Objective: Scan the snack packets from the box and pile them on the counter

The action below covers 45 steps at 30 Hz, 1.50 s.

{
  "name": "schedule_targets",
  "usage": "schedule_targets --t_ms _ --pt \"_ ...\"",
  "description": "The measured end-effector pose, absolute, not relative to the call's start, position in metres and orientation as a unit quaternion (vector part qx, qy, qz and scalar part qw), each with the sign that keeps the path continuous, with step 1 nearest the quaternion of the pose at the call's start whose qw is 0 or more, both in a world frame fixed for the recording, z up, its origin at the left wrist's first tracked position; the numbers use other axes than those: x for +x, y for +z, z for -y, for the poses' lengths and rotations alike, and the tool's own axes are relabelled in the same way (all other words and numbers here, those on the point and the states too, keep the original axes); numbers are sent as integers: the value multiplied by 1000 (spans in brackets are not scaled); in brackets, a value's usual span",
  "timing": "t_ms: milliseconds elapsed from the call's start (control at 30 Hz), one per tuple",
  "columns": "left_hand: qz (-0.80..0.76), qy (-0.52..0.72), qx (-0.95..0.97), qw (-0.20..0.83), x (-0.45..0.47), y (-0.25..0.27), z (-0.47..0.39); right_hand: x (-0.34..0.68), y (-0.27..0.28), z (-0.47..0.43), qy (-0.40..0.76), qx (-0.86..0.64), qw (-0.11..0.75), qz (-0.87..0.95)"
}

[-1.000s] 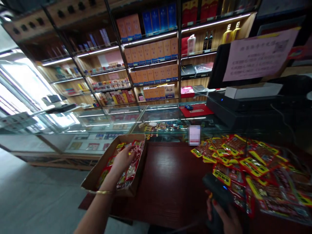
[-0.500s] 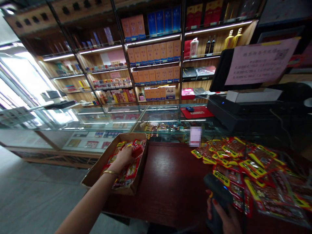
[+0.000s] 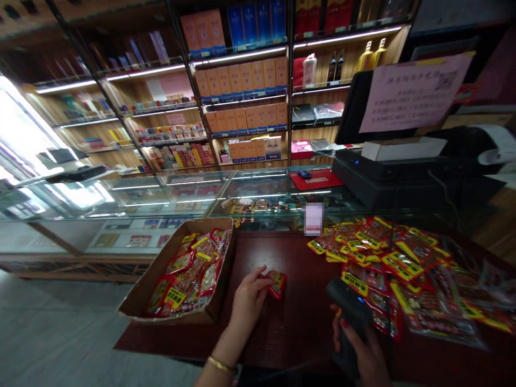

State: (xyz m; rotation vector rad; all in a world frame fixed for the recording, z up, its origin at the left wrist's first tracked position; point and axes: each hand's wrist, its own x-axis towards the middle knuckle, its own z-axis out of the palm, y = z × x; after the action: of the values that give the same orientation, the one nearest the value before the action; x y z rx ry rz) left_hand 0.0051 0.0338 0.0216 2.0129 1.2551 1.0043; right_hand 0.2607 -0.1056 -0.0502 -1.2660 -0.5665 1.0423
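My left hand (image 3: 250, 294), with a gold bangle on its wrist, pinches a small red and yellow snack packet (image 3: 276, 283) over the dark red tabletop. To its left is an open cardboard box (image 3: 226, 271) holding several similar packets (image 3: 203, 263). Wrapped around the grip of a black handheld barcode scanner (image 3: 350, 303) is my right hand (image 3: 363, 352); a blue light shows on the scanner's top. Just beyond the scanner, a spread pile of red and yellow snack packets (image 3: 373, 244) covers the right of the table.
A glass display counter (image 3: 189, 196) runs behind the table (image 3: 258, 250). On it are a red mat (image 3: 316, 180) with a mouse and a black monitor (image 3: 350, 110) bearing a pink paper sign (image 3: 415, 97). Shelves of boxed goods (image 3: 242, 80) stand against the wall.
My left hand has come out of the cardboard box with a snack packet and moved right, over the table. My right hand still holds the barcode scanner. The view has shifted slightly.
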Motion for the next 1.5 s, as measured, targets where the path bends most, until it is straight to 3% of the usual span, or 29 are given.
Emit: schedule_targets --t_ms 100,333,467,667,867,1167,1500 --pt "-472 338 767 273 0 -1 -36 258 -42 109 444 -558 646 275" --pt "-601 256 730 200 7 9 -36 264 -55 106 456 -556 637 279" --pt "-596 260 731 206 25 -1 -32 264 -56 105 447 -568 634 275" --pt "-489 457 632 390 42 1 -43 260 -47 107 432 -580 639 263" --pt "-423 506 471 586 84 26 -90 259 -50 105 453 -573 637 247" --pt "-419 479 393 664 89 -10 -110 259 -55 103 475 -566 624 255" --pt "-339 483 312 744 98 -9 -112 243 -45 105 477 -568 619 258"
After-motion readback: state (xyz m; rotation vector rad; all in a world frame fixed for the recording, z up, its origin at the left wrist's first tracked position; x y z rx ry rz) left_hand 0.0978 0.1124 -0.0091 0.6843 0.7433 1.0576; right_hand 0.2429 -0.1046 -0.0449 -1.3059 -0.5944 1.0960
